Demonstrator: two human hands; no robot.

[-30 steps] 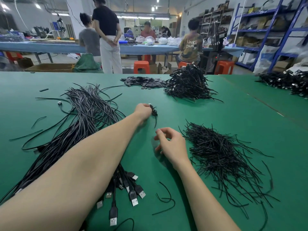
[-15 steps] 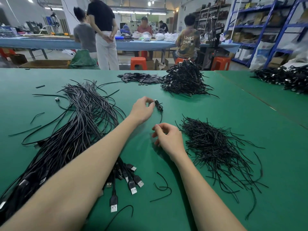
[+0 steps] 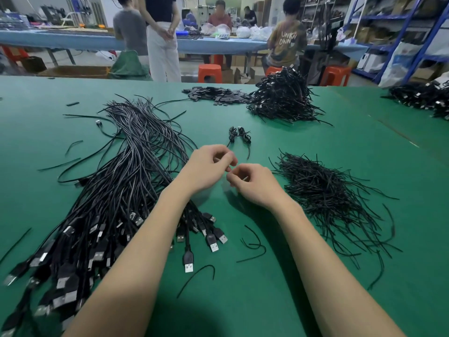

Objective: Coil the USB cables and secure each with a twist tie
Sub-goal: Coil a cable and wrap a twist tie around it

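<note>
From the head camera we saw our left hand (image 3: 206, 170) and right hand (image 3: 252, 183) meeting fingertip to fingertip above the green counter (image 3: 315, 276), fingers curled; whether they pinched anything we could not tell. Loose USB cables (image 3: 116, 190) lay left, twist ties (image 3: 325, 190) right, two tied coils (image 3: 239, 136) just beyond.

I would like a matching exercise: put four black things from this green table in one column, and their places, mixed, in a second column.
Things
1. long bundle of black USB cables
2. loose heap of thin black twist ties
3. tall pile of coiled black cables
4. small tied black cable coil

Places
A. far centre
B. under the left forearm
C. just beyond both hands
D. right of the right hand

Pairs: 1-B, 2-D, 3-A, 4-C
</note>
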